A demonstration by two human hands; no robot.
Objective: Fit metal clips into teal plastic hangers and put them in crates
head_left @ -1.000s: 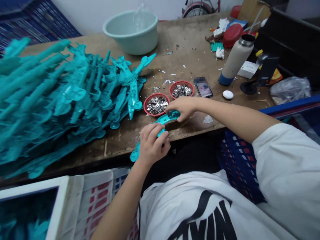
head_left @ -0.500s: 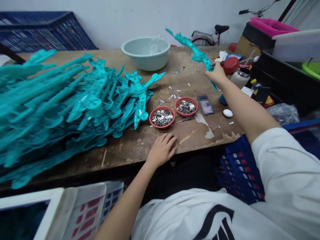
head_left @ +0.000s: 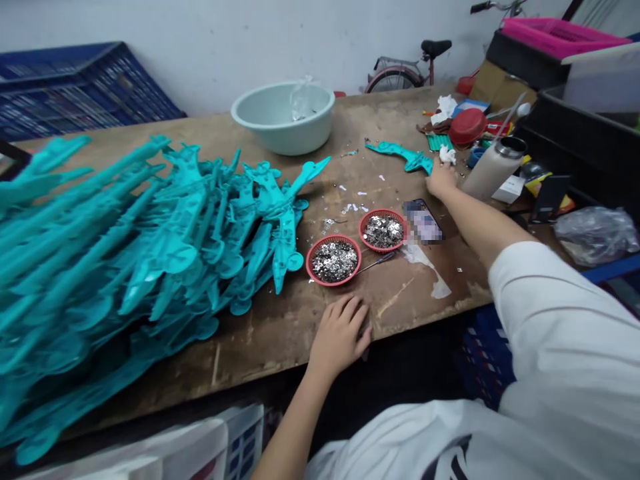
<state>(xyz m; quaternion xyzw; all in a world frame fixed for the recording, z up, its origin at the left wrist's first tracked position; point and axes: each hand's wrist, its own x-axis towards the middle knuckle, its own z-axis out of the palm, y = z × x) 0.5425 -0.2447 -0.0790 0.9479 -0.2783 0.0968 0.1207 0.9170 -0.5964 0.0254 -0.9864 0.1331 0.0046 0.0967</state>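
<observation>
My right hand [head_left: 441,179] is stretched far out over the wooden table [head_left: 280,320], its fingers closed on the near end of a long teal plastic piece [head_left: 400,155] that lies flat on the tabletop. My left hand [head_left: 340,337] rests on the table's front edge with fingers spread and nothing in it. Just beyond it stand two small red baskets of silvery metal bits [head_left: 334,259] [head_left: 383,230], with a thin tool [head_left: 373,261] lying between them. A big heap of the same teal pieces [head_left: 150,233] covers the table's left half.
A pale green basin [head_left: 283,117] stands at the back. A phone [head_left: 424,220], a white bottle [head_left: 493,170], a red lid [head_left: 467,127] and clutter crowd the right side. Blue crates [head_left: 75,93] lean at the back left; a bicycle [head_left: 405,70] stands behind.
My right hand carried the teal piece from the front edge up and away, then lowered it onto the table at the far right. My left hand let go and settled on the table edge.
</observation>
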